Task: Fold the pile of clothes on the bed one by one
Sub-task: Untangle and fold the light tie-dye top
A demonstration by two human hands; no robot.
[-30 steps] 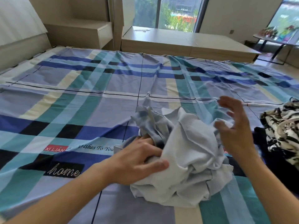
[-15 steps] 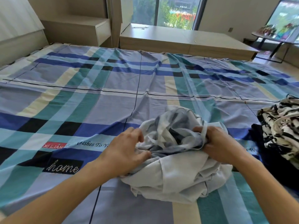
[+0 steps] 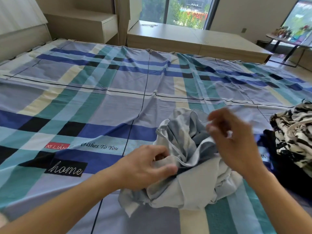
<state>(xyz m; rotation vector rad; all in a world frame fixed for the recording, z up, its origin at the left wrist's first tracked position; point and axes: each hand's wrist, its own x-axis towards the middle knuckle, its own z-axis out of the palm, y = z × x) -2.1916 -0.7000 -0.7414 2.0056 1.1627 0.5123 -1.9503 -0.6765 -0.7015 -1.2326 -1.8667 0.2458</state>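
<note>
pale grey garment [image 3: 194,188] sits crumpled on the near part of the bed, just left of the waiting pile. left hand [image 3: 146,166]: fingers curled, thumb pinching a fold at the bundle's left side, likely to anchor it while an edge is sought. right hand [image 3: 236,141] is raised over the top of the bundle, fingers bent and blurred; cannot tell whether they nip cloth. plaid sheet [image 3: 101,107] lies flat beyond, giving room to spread. black-and-white patterned clothes [image 3: 295,132] lie on a dark item [image 3: 287,166] at the right, within reach.

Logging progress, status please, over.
Left hand grips garment, crumpled on bed. Right hand blurred above it, grip unclear. Pile at right, nothing blocking.
</note>
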